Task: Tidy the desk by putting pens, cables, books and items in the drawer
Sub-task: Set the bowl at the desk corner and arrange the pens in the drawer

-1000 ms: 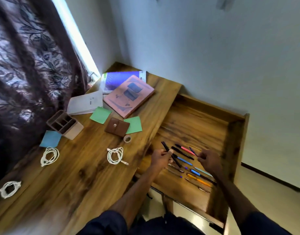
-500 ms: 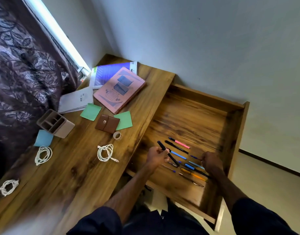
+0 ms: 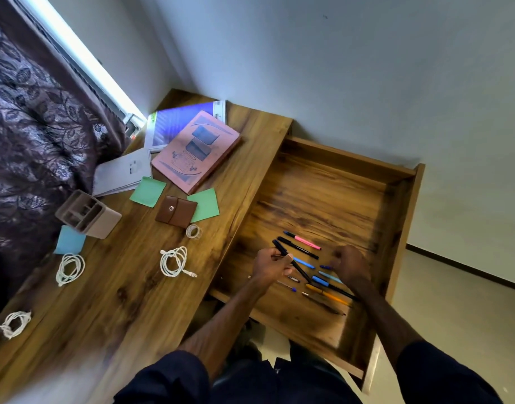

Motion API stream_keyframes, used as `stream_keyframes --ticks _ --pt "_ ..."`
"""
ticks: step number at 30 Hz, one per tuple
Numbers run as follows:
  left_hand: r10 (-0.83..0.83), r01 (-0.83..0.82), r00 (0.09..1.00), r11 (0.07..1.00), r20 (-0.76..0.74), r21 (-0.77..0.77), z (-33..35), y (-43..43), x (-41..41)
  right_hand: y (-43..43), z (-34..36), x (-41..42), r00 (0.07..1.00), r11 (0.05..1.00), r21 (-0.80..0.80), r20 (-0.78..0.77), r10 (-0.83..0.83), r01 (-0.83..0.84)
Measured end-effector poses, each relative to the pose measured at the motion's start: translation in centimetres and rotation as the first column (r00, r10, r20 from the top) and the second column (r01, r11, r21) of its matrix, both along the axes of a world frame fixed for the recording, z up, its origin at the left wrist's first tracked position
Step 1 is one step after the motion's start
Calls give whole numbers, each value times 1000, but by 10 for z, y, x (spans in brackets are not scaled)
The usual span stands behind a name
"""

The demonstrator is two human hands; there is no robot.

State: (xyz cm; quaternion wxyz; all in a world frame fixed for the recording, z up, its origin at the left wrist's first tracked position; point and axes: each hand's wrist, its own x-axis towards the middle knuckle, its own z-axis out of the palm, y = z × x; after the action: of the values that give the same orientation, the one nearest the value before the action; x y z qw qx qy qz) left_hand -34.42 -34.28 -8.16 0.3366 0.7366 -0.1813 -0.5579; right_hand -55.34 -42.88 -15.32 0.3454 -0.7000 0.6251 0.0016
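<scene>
While the left hand (image 3: 272, 266) closes its fingers around a black pen (image 3: 292, 263), holding it slanted just above the other pens at the lower middle of the frame, the right hand (image 3: 349, 265) sits beside it with fingers curled. Blur hides whether it pinches anything, so I cannot tell.

Both hands are inside the open drawer (image 3: 408, 228), which fills the centre right. The pens already there, from the pink pen (image 3: 307, 242) down to the orange pen (image 3: 330, 298), lie roughly parallel near the drawer's front edge. That looks deliberate: lined up, they take little room, and the wider floor behind them would suit the books. The slanted grip suggests the black pen is about to be laid into the same row.

Most of the task remains on the surface (image 3: 128, 287) at left. There are 3 coiled white cables (image 3: 173, 262), a pink book (image 3: 196, 150) stacked on a purple notebook (image 3: 180, 121), a brown wallet (image 3: 176, 211), a tape roll (image 3: 193, 231) and green sticky notes (image 3: 148, 191).
</scene>
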Motion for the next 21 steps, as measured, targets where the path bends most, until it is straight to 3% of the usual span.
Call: stream_keyframes --ticks 4,7,11,15,21 --pt "48 -48 999 999 -27 2 2 -15 -10 -1 44 31 870 982 70 479 119 -173" --pt "56 -56 996 998 69 -4 2 -28 -17 -5 58 35 815 965 94 559 151 -243" --pt "4 -5 999 1000 37 10 0 -34 -23 -16 56 26 874 970 97 461 154 -222" --pt "-39 38 999 997 22 69 -3 -31 -26 -26 27 2 976 987 61 168 136 -148" --pt "-88 81 995 987 39 138 -11 -18 -18 -23 -3 -33 991 998 59 -127 44 -37"
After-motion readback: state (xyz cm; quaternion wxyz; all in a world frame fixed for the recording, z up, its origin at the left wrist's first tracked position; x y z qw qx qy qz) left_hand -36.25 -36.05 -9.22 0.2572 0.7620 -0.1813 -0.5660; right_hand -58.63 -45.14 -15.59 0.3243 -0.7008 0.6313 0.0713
